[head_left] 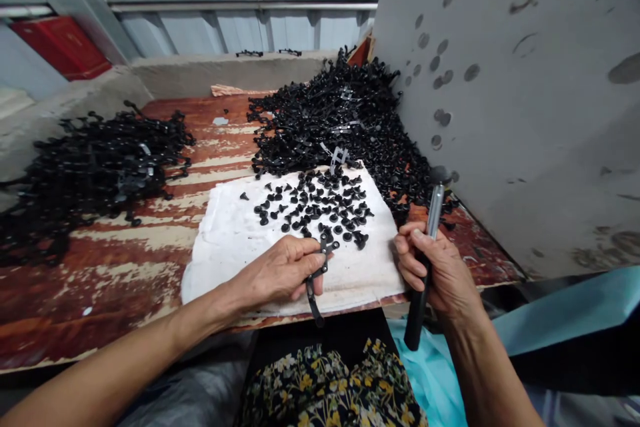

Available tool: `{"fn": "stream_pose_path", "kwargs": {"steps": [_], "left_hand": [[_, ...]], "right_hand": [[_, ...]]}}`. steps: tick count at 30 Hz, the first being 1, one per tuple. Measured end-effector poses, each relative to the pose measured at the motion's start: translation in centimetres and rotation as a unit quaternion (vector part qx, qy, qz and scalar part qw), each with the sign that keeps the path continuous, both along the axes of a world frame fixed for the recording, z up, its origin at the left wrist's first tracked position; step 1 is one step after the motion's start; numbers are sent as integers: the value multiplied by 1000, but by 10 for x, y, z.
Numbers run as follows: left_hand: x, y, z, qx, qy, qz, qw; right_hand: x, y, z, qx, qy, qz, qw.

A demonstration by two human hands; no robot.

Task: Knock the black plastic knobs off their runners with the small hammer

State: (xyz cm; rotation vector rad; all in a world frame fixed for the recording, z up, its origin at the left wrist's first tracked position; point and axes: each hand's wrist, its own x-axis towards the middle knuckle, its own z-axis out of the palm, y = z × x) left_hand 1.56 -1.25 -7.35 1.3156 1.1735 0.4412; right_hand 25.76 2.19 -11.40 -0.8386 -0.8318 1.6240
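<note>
My left hand (pixel 285 268) pinches a black jointed linkage (pixel 324 255) with silver rivets between thumb and fingers, its long arm hanging toward the table's front edge. Just beyond it, many small black mushroom-shaped caps (pixel 305 204) lie scattered over a white cloth (pixel 225 240). To the right, my right hand (pixel 433 260) is wrapped round a small mallet (pixel 436 204), held upright. The mallet has a dark round head on top, a shiny metal shaft and a black grip pointing down. Part of the grip is hidden by the fingers.
A large heap of black linkages and caps (pixel 320 117) fills the back of the worn red-brown table (pixel 150 240). Another heap of linkages (pixel 100 174) lies at left. On the right stands a grey stained panel (pixel 510 100). A red box (pixel 63 47) is at back left.
</note>
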Motion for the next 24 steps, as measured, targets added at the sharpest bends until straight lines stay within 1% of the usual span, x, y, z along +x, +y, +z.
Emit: {"fn": "stream_pose_path", "kwargs": {"steps": [2,4,6,9,11,13,19,24], "left_hand": [[0,0,2,-3,21,-31,999],[-3,0,7,-5,20,-42,999],[-11,2,15,7,3,-22,1000],[-24,7,29,33,-7,34,999],[-31,11,34,40,-3,60,997],[-35,12,33,37,0,62,997],[-36,14,17,32,16,14,999],[-36,19,13,32,28,-24,999]], "right_hand": [[0,0,0,-3,6,-2,1000],[0,0,0,-7,11,-2,1000],[1,0,-1,-8,15,-1,1000],[2,0,-2,-8,16,1,1000],[2,0,-2,-8,14,1,1000],[2,0,-2,-10,12,-1,1000],[2,0,-2,-16,22,-4,1000],[2,0,-1,-27,23,-7,999]]}}
